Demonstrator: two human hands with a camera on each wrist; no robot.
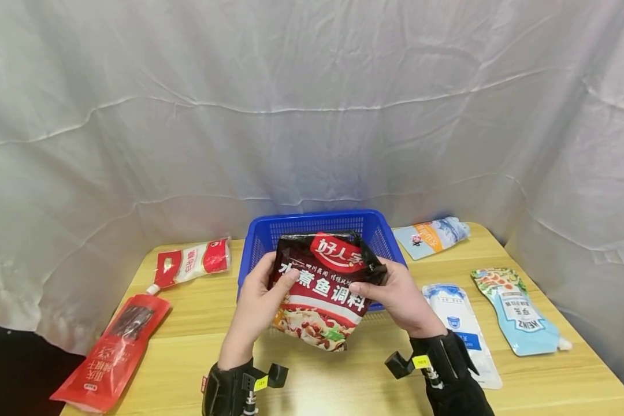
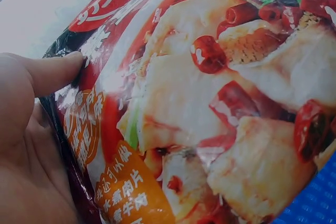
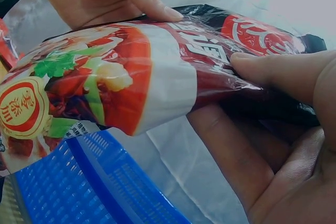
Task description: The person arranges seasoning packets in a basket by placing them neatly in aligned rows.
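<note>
Glossy plastic hides the fingers of my right hand (image 1: 395, 292) from the head view, but the right wrist view shows them pinching the pack (image 1: 319, 292) from beneath; my left hand (image 1: 261, 293) grips its other side, over the blue basket's (image 1: 317, 215) near side. The pack is black and red, crumpled at one upper corner, food pictured below white lettering. Pale wood table (image 1: 203, 329) flanks the basket, grey cloth (image 1: 312, 144) behind.

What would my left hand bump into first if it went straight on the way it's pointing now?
Beyond the packet it grips, your left hand seems to line up with the far rim of the blue basket. Depth is unclear; if it's above the rim, the curtain would probably come first.
</note>
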